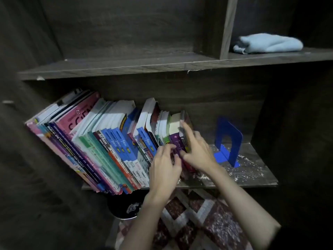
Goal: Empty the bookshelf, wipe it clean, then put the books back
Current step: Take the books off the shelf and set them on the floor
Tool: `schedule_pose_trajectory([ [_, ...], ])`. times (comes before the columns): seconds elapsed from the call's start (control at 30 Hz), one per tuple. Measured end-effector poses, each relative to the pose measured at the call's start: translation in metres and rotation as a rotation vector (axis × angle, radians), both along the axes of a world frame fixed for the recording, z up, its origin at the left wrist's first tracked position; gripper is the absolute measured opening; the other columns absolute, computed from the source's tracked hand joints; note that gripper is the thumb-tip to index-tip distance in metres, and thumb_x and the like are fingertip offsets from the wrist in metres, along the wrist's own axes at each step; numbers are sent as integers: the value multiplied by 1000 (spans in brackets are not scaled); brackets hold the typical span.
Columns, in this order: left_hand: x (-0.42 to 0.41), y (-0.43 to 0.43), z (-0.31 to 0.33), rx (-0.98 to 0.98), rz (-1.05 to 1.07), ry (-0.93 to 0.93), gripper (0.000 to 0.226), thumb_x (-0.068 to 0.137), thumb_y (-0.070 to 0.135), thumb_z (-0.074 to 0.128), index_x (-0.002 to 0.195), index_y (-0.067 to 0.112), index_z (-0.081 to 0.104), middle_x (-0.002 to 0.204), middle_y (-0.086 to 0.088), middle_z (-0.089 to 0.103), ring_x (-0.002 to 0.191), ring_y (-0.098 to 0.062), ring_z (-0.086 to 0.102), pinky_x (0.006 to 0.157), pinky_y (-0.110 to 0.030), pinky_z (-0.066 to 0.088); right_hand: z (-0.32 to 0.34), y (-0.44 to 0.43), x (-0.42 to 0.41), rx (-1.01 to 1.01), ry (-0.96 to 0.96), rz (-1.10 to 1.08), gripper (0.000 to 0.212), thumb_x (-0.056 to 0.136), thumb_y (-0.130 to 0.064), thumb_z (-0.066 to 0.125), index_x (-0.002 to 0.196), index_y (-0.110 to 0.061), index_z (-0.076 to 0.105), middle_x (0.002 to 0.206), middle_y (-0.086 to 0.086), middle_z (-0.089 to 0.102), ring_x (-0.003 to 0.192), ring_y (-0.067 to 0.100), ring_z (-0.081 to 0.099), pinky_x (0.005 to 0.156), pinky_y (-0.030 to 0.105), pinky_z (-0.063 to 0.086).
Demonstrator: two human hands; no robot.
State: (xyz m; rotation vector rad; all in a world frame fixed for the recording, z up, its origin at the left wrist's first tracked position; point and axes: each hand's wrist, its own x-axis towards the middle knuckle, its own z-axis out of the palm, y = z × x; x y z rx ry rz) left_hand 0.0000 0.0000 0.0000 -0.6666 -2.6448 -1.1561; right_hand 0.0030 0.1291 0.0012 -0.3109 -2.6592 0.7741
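So the row of colourful paperback books (108,141) leans left on the dark wooden bookshelf (252,177). At its right end, the right hand (196,150) grips the purple-spined book (177,143), and the left hand (164,165) pinches the same spine with curled fingers. A blue metal bookend (228,141) stands nearby, and a light blue cloth (268,43) lies on the shelf above.

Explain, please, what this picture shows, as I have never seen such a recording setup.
There is no machine here: a person wears a camera on the head, looking down at two bare hands. A row of books leans on the lower shelf, which is strewn with white specks. A blue bookend stands apart to their right. A light blue cloth lies on the upper shelf. The right hand grips the last books at the row's right end; the left hand touches their spines, though blur hides its grip.
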Motion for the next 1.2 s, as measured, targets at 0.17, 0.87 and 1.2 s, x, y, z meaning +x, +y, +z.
schedule_pose_trajectory([
  [0.17, 0, -16, -11, 26, 7, -20, 28, 97, 21, 46, 124, 23, 53, 123, 10, 52, 82, 4, 49, 79, -18, 37, 7, -3, -17, 128, -153, 10, 83, 82, -22, 59, 141, -52, 10, 127, 15, 43, 101, 42, 58, 87, 51, 49],
  [0.87, -19, 41, -8, -64, -97, 47, 80, 97, 26, 44, 149, 11, -14, 160, -7, 3, 147, -16, 0, 110, -23, -3, -13, 40, 26, -721, -51, 238, 90, 87, 16, 45, 144, -46, 12, 127, 3, 53, 113, 10, 57, 86, 32, 55],
  [1.2, 4, 78, -17, -18, -136, 183, 60, 100, 27, 43, 151, 11, 15, 155, -15, 15, 147, -22, 0, 113, -30, 17, -44, 60, 45, -937, 69, 100, 84, 86, 18, 43, 145, -40, 27, 129, -7, 57, 121, 9, 53, 82, 25, 51],
])
